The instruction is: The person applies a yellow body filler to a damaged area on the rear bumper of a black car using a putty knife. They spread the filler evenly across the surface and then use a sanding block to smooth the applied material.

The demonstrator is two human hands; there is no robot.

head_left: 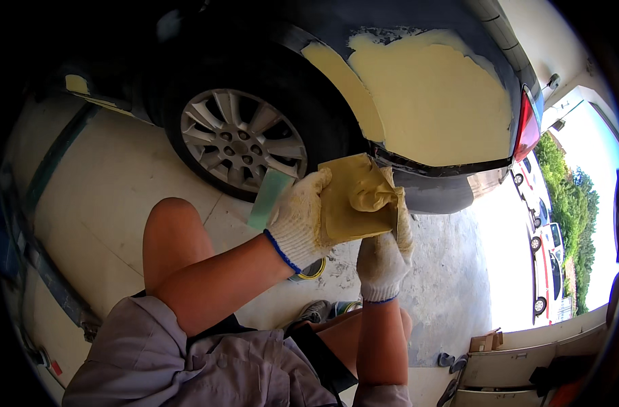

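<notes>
My left hand [297,217], in a white knit glove, grips a yellowish sheet of sandpaper [350,200] by its left side. My right hand [385,254], gloved the same way, holds the sheet's right edge from below, with its fingers folded behind the paper. The sheet is bent and creased between both hands. Just beyond it is the rear quarter of a dark car [418,27], whose panel carries a wide patch of pale yellow filler [432,102]. A second strip of filler [343,88] follows the wheel arch.
The car's silver alloy wheel [238,139] stands to the left of my hands. A green flat block [269,200] lies on the concrete floor under my left wrist, and a roll of tape [313,270] beside it. My bare knee [174,230] is raised. Parked cars [547,258] stand outside at right.
</notes>
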